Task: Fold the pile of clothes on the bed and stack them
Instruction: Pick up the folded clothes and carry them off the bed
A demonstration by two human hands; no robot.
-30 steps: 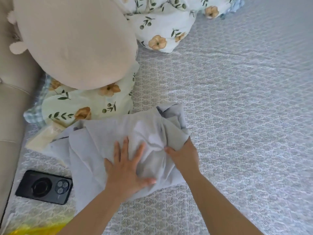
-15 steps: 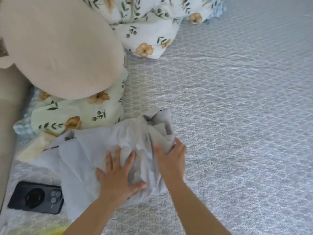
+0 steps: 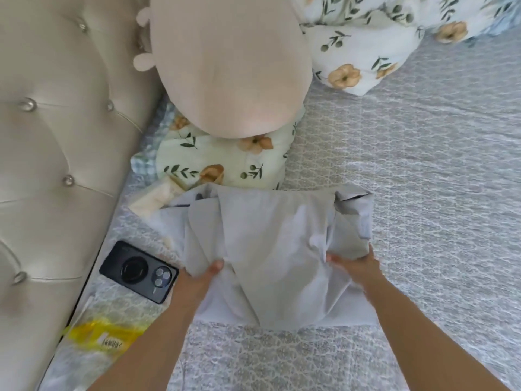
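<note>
A pale grey garment (image 3: 270, 244) lies bunched and partly folded on the patterned grey bed cover (image 3: 423, 193), near its left side. My left hand (image 3: 201, 277) grips the garment's left portion, thumb on top and fingers tucked under the cloth. My right hand (image 3: 355, 263) grips the right portion the same way, its fingers hidden under the fabric. A cream folded cloth (image 3: 153, 197) peeks out behind the garment's left corner.
A black phone (image 3: 139, 270) lies face down left of the garment. A yellow plastic packet (image 3: 104, 337) lies near the bed's edge. A beige round plush (image 3: 225, 66) rests on a floral pillow (image 3: 225, 162). A floral quilt (image 3: 366, 43) lies at the back. A tufted headboard (image 3: 56, 136) stands left.
My left hand has shifted from pressing flat on the garment to gripping its left side. My right hand has taken hold of the right side. The garment now looks spread wider.
</note>
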